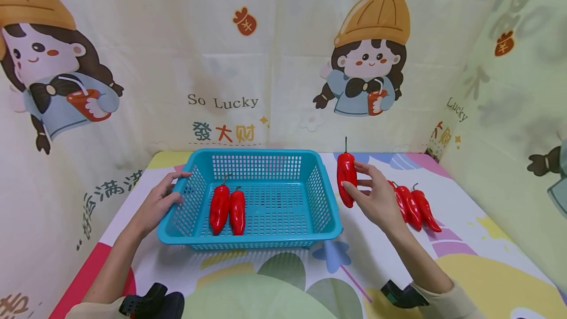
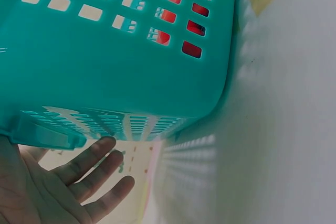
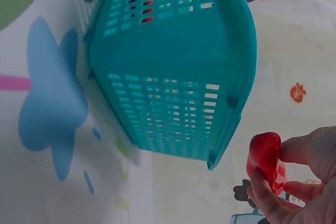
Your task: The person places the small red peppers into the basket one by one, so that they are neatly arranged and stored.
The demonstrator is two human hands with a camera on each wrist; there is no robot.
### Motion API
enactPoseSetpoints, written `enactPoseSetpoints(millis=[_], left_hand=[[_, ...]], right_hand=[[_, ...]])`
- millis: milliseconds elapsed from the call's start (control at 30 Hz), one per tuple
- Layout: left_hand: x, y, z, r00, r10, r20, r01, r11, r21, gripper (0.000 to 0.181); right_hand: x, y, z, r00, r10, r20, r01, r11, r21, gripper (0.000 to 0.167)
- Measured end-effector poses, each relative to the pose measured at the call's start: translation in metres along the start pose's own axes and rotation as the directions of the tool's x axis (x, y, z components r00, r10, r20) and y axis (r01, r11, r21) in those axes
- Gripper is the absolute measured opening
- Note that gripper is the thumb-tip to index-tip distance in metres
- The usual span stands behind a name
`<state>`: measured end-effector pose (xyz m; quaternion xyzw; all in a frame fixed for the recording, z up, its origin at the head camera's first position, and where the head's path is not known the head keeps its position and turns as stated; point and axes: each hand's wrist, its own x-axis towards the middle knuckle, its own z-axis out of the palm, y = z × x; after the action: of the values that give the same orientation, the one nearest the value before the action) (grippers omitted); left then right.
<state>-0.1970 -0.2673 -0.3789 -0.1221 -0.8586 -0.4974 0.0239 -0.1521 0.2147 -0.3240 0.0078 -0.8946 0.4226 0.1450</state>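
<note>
My right hand (image 1: 376, 198) pinches a shiny red chili pepper (image 1: 346, 177) between thumb and fingers, stem upward, above the table just past the basket's right end. The right wrist view shows this pepper (image 3: 265, 156) end-on, apart from the basket. At the left end of the turquoise basket (image 1: 276, 242) is my left hand (image 1: 156, 206), its fingertips at the rim. In the left wrist view the left hand's fingers (image 2: 86, 162) are extended and spread beside the basket wall. Two red peppers (image 1: 219, 210) lie side by side inside the basket, left of its middle.
Several more red peppers (image 1: 409, 208) lie on the table right of my right hand, partly hidden by it. A patterned cloth (image 1: 279, 289) covers the tabletop. Printed cloth walls (image 1: 283, 63) rise at the back and both sides.
</note>
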Motion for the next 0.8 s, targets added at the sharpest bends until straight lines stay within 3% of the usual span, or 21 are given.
enactPoseSetpoints(millis=[800], left_hand=[[-0.001, 0.002, 0.000, 1.000, -0.002, 0.005, 0.002, 1.000, 0.000, 0.067]], right_hand=[[0.003, -0.031, 0.022, 0.998, -0.058, 0.027, 0.055, 0.996, 0.074, 0.079]])
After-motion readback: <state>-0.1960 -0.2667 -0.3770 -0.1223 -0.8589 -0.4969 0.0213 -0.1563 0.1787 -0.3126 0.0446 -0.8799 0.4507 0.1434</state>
